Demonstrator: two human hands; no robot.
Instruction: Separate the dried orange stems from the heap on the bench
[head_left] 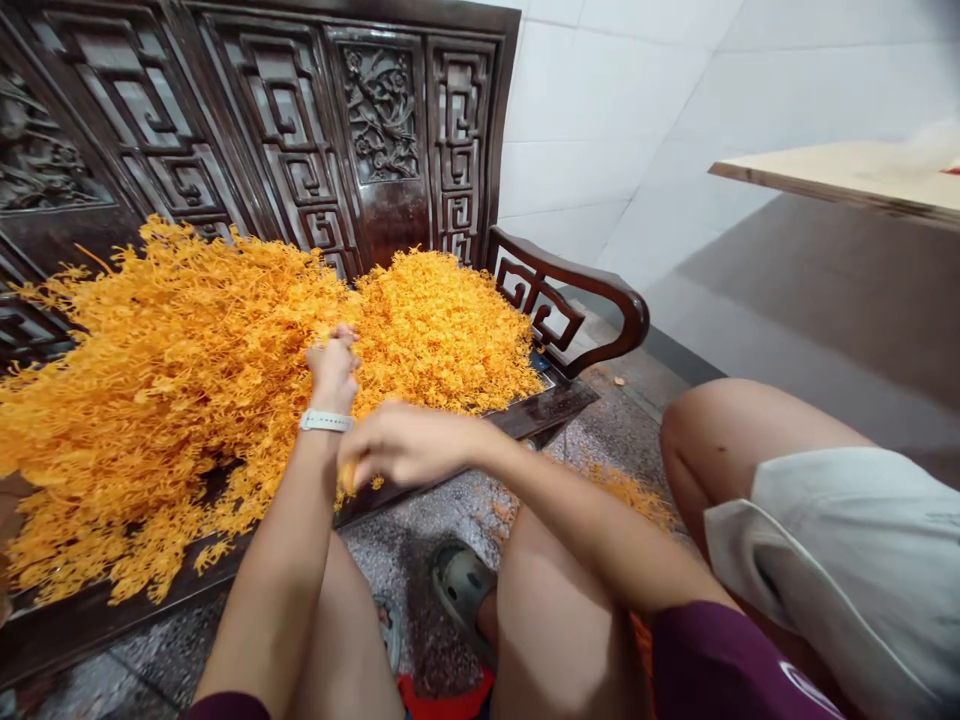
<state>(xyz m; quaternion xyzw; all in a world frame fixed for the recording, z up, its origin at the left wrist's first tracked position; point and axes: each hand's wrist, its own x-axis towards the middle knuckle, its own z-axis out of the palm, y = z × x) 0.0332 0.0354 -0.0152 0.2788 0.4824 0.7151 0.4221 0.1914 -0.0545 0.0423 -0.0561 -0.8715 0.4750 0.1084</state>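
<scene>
Working both hands close together over orange sprays, head view only. Left hand (335,372) sits where two heaps meet; its fingers look curled in a loose fist, can't tell if they grip a stem. Larger heap (187,370) spreads left of those fingers, loose and bushy; smaller heap (442,330) is rounder, right of and beyond them, probably kept separate so the sprays don't tangle.

Right hand (412,442) crosses in front of the left wrist, right at the pale wristband (326,421). Motion blur, but its fingers seem to be pinching an orange bit (348,476); a light tip grip presumably suits something so small.

Carved settee (555,402) carries both heaps, under and beyond the fingers. Backrest (394,215) behind and armrest (630,315) off right likely stop the heaps spilling. Seat sits beside the wearer's knees, presumably for short reach. Orange scraps (626,495) lie on the floor, right of the right-hand fingers, probably dropped. Another person's bent knee (720,430) and pale shorts (847,560) are further right, well apart from the fingers.
</scene>
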